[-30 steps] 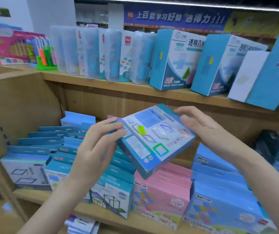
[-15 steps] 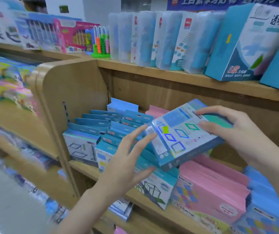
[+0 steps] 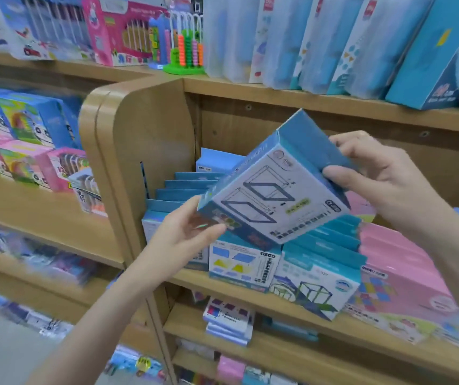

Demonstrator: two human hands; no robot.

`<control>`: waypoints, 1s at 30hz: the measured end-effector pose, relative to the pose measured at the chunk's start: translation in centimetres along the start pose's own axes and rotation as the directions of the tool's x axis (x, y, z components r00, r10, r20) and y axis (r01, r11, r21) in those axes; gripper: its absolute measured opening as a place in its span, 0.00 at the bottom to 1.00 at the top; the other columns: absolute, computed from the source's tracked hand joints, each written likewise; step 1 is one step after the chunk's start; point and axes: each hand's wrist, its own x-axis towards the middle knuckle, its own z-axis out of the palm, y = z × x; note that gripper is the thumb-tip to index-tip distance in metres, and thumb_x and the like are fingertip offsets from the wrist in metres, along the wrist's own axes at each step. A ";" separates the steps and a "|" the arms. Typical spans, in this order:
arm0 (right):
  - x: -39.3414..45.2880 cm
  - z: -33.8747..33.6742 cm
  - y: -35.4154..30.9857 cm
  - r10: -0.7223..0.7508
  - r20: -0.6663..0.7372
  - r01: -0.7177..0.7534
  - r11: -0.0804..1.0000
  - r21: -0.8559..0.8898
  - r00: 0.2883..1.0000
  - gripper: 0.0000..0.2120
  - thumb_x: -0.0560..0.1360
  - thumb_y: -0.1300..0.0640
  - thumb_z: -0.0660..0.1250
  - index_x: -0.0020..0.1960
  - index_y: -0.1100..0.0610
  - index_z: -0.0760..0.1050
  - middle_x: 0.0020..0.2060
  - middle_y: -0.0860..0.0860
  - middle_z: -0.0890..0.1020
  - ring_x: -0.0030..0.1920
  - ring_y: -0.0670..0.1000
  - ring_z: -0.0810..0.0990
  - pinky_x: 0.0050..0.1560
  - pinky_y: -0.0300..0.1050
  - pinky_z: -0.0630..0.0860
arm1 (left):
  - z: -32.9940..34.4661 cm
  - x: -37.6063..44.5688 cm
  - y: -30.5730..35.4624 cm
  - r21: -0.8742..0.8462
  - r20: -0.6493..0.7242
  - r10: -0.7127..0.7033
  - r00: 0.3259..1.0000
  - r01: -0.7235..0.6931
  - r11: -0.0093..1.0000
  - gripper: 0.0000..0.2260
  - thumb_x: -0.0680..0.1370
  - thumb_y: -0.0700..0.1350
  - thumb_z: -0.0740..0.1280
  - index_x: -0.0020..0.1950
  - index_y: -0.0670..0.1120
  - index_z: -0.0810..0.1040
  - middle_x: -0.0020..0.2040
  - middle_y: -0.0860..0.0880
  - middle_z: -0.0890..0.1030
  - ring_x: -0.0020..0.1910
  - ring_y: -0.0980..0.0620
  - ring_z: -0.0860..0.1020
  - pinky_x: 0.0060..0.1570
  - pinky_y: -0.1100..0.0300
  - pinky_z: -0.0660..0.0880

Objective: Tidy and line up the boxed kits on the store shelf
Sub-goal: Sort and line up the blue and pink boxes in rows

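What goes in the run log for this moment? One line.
blue box tilted, off shelf | left hand grips lower corner | right hand grips upper end

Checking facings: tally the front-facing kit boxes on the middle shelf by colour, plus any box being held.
Blue front boxes: 3
Pink front boxes: 1
Held blue box: 1
Total: 5

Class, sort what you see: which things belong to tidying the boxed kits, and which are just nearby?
Job:
blue kit box, held by left hand and right hand
blue kit rows
pink kit rows

Nearby:
abacus
pink toy box
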 end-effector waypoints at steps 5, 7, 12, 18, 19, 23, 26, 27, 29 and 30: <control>1.4 5.6 -1.5 -0.071 0.055 0.081 0.977 -0.196 0.996 0.15 0.69 0.43 0.60 0.40 0.55 0.74 0.48 0.44 0.75 0.48 0.38 0.72 0.47 0.25 0.63 | -6.5 -3.9 -4.6 0.448 -0.371 0.126 0.920 0.058 0.892 0.20 0.76 0.33 0.64 0.54 0.60 0.72 0.52 0.64 0.78 0.52 0.68 0.75 0.51 0.71 0.72; 1.7 9.3 -1.4 -0.089 0.085 0.105 0.971 -0.214 0.992 0.12 0.70 0.43 0.59 0.39 0.52 0.72 0.47 0.45 0.74 0.51 0.44 0.71 0.52 0.30 0.63 | -8.1 -5.8 -5.7 0.475 -0.436 0.071 0.897 0.162 0.865 0.20 0.76 0.33 0.63 0.51 0.61 0.73 0.48 0.65 0.79 0.49 0.68 0.75 0.48 0.68 0.73; 2.6 19.1 0.0 -0.226 0.067 0.225 0.805 -0.548 0.972 0.07 0.71 0.53 0.64 0.38 0.56 0.72 0.51 0.54 0.76 0.54 0.52 0.64 0.54 0.55 0.65 | -9.3 -8.1 -7.1 0.367 -0.484 -0.065 0.873 0.270 0.890 0.16 0.76 0.35 0.63 0.52 0.57 0.73 0.49 0.58 0.79 0.50 0.60 0.78 0.48 0.63 0.74; 3.0 21.8 2.1 -0.306 0.141 0.290 0.524 -0.801 0.942 0.07 0.68 0.59 0.73 0.40 0.61 0.75 0.51 0.57 0.78 0.55 0.57 0.67 0.59 0.56 0.60 | -6.5 -7.8 -8.7 0.527 -0.229 -0.241 0.943 0.328 0.784 0.14 0.74 0.51 0.69 0.58 0.51 0.76 0.54 0.53 0.73 0.49 0.57 0.76 0.54 0.65 0.73; 3.0 21.8 2.3 -0.300 0.132 0.277 0.516 -0.811 0.945 0.07 0.68 0.59 0.73 0.40 0.61 0.76 0.51 0.57 0.78 0.55 0.58 0.67 0.60 0.57 0.60 | -6.1 -7.7 -8.9 0.530 -0.192 -0.287 0.939 0.345 0.775 0.16 0.75 0.51 0.68 0.62 0.51 0.73 0.56 0.53 0.69 0.49 0.58 0.74 0.54 0.71 0.70; 3.5 22.0 2.6 -0.235 0.088 0.203 0.528 -0.824 0.968 0.08 0.68 0.59 0.73 0.40 0.62 0.76 0.51 0.58 0.79 0.54 0.61 0.75 0.61 0.58 0.59 | -5.6 -7.4 -9.3 0.493 -0.152 -0.327 0.933 0.358 0.793 0.20 0.77 0.48 0.66 0.68 0.50 0.68 0.57 0.54 0.62 0.47 0.61 0.70 0.48 0.84 0.60; 3.7 21.9 2.8 -0.194 0.064 0.155 0.504 -0.849 0.979 0.09 0.69 0.56 0.73 0.40 0.61 0.77 0.50 0.56 0.80 0.52 0.60 0.78 0.62 0.59 0.60 | -5.7 -7.1 -9.4 0.515 -0.135 -0.321 0.937 0.343 0.786 0.20 0.77 0.47 0.66 0.68 0.50 0.68 0.57 0.54 0.61 0.51 0.60 0.70 0.49 0.85 0.60; 3.8 21.9 2.8 -0.183 0.060 0.145 0.498 -0.855 0.981 0.09 0.68 0.55 0.73 0.40 0.61 0.77 0.49 0.55 0.80 0.51 0.60 0.78 0.62 0.59 0.62 | -5.7 -7.1 -9.4 0.527 -0.119 -0.320 0.940 0.333 0.782 0.20 0.77 0.47 0.66 0.68 0.50 0.67 0.58 0.55 0.61 0.52 0.59 0.71 0.51 0.83 0.61; 3.9 22.0 2.8 -0.164 0.054 0.128 0.485 -0.865 0.985 0.10 0.68 0.54 0.73 0.40 0.60 0.77 0.49 0.55 0.80 0.50 0.59 0.78 0.61 0.61 0.65 | -5.5 -7.1 -9.4 0.525 -0.082 -0.332 0.940 0.324 0.787 0.21 0.77 0.47 0.66 0.69 0.50 0.66 0.61 0.56 0.59 0.60 0.58 0.70 0.61 0.74 0.64; 4.0 22.0 2.8 -0.161 0.051 0.123 0.481 -0.868 0.986 0.10 0.68 0.54 0.73 0.40 0.60 0.77 0.49 0.55 0.80 0.50 0.59 0.78 0.61 0.61 0.65 | -5.3 -7.0 -9.4 0.520 -0.062 -0.336 0.940 0.318 0.793 0.22 0.76 0.47 0.66 0.70 0.49 0.66 0.63 0.56 0.58 0.64 0.56 0.69 0.65 0.67 0.64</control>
